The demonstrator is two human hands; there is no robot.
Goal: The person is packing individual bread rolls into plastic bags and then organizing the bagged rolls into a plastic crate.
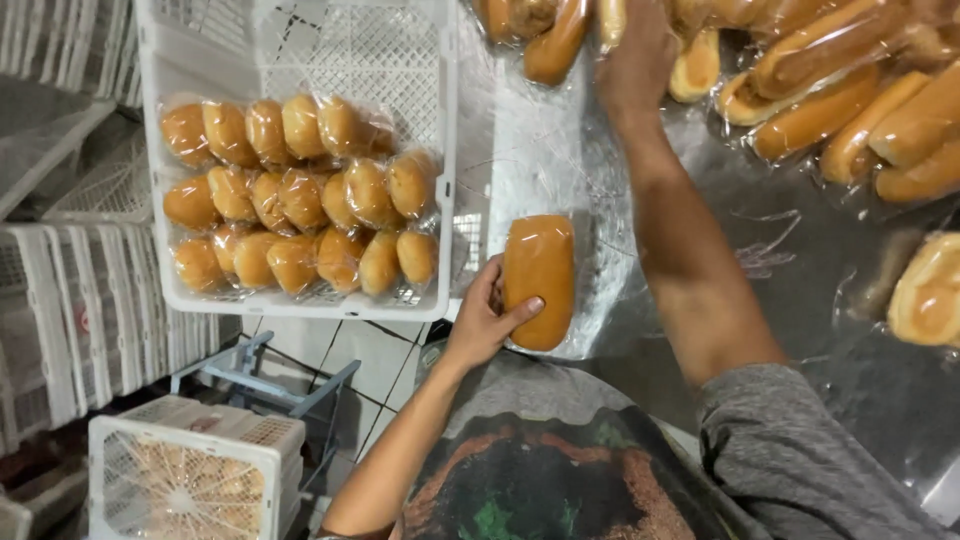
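Two bare hands work over a shiny metal table (560, 150) strewn with bagged bread. The left hand (485, 320) sits at about 6 o'clock in the view, fingers and thumb curled round the near end of a long golden loaf (539, 280) in a clear wrapper; the thumb lies across its front and the loaf rests flat on the table, pointing toward 12 o'clock. The right hand (632, 60) reaches up to roughly 12 o'clock, its forearm running diagonally from the grey sleeve (790, 450) at 4 o'clock, and its fingers are pressed down among a heap of wrapped long rolls (830, 100); how far the fingers are closed, and whether they have hold of any one roll, cannot be told because the palm faces away. That heap spreads from 12 to 2 o'clock, and another wrapped loaf (928, 292) lies alone at 3 o'clock. At 10 o'clock, just beside the table's edge, a white plastic crate (300, 40) holds three bags of round buns (300, 200) laid in rows, filling its near half. At 9 o'clock, more white crates (60, 320) stand stacked on edge, and at 7 o'clock another white crate (190, 470) sits on the tiled floor (385, 365).
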